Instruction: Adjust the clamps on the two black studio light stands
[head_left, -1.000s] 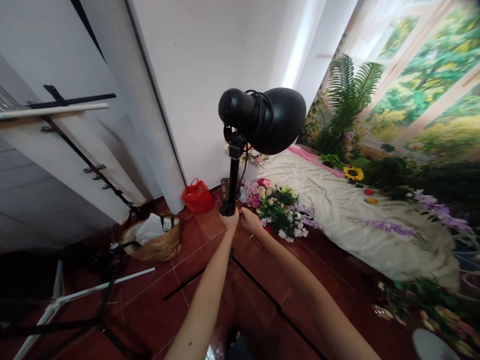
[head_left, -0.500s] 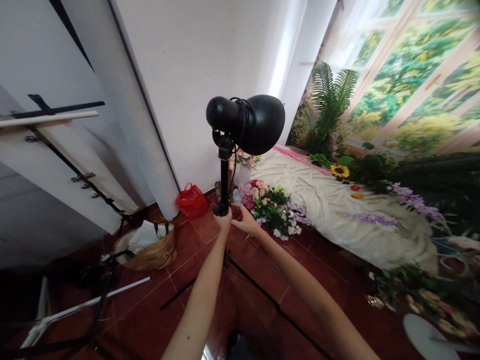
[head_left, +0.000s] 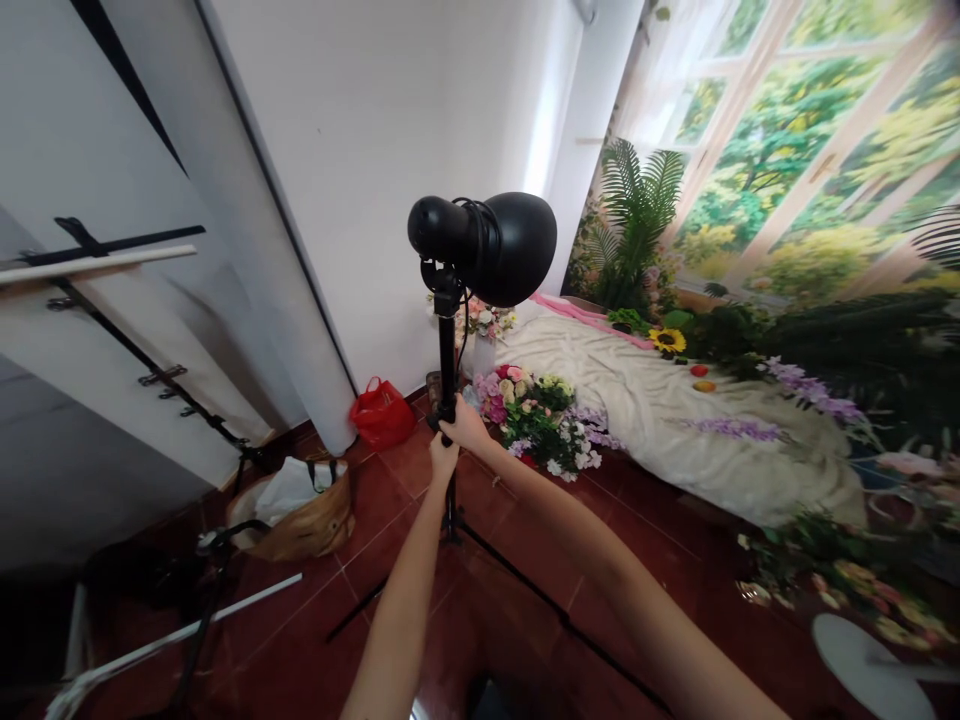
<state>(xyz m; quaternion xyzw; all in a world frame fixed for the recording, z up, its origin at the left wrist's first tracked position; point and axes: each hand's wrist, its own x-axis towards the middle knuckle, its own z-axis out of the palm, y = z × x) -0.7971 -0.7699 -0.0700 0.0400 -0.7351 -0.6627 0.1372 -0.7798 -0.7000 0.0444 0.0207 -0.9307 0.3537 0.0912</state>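
Observation:
A black studio lamp [head_left: 517, 248] with its cord coiled round the neck tops a black light stand [head_left: 448, 350] in front of me. Low on the pole, my left hand [head_left: 444, 455] is wrapped round it. Just above, my right hand [head_left: 466, 428] grips the pole at its dark clamp collar, partly hiding it. The lamp head points to the right. Below my hands the stand's legs [head_left: 517, 575] spread over the red tiled floor [head_left: 390, 490].
Artificial flowers [head_left: 525, 400] lie right of the stand beside a cream cloth [head_left: 660, 450]. A red bag [head_left: 382, 412] and a woven basket [head_left: 315, 520] stand on the left. Another black stand [head_left: 199, 620] and a white pole [head_left: 195, 625] are at lower left.
My right hand has closed onto the pole's collar from beside it. My left hand has slid a little lower on the pole. The view has shifted slightly to the right.

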